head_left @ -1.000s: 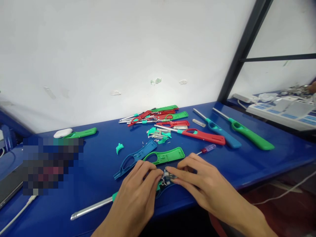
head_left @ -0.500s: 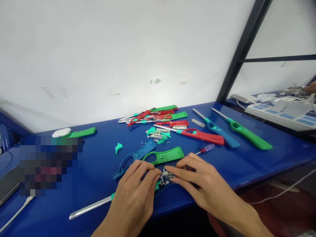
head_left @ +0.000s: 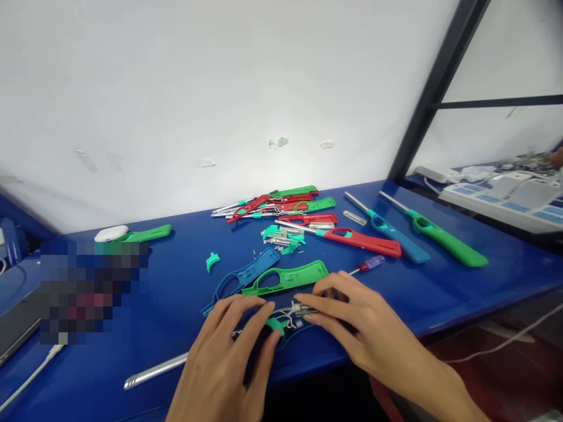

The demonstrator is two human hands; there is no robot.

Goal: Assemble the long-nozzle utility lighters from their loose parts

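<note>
The left hand (head_left: pixel 229 357) presses spread fingers down on an open lighter (head_left: pixel 288 322) at the near edge of the blue table (head_left: pixel 176 305), while the right hand (head_left: pixel 356 328) pinches the lighter's inner parts with its fingertips. Just beyond lie a green shell (head_left: pixel 288 276), a blue shell (head_left: pixel 240 278) and a screwdriver (head_left: pixel 367 265).

shell halves (head_left: pixel 285 276) behind opened lighter (head_left: pixel 285 319) | screwdriver (head_left: pixel 367 265) right | parts pile (head_left: pixel 281 234) rearmost

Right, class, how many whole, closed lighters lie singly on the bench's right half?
3: a red lighter by the parts pile, a blue lighter to its right, a green lighter farthest right. The pile may hide more.
</note>
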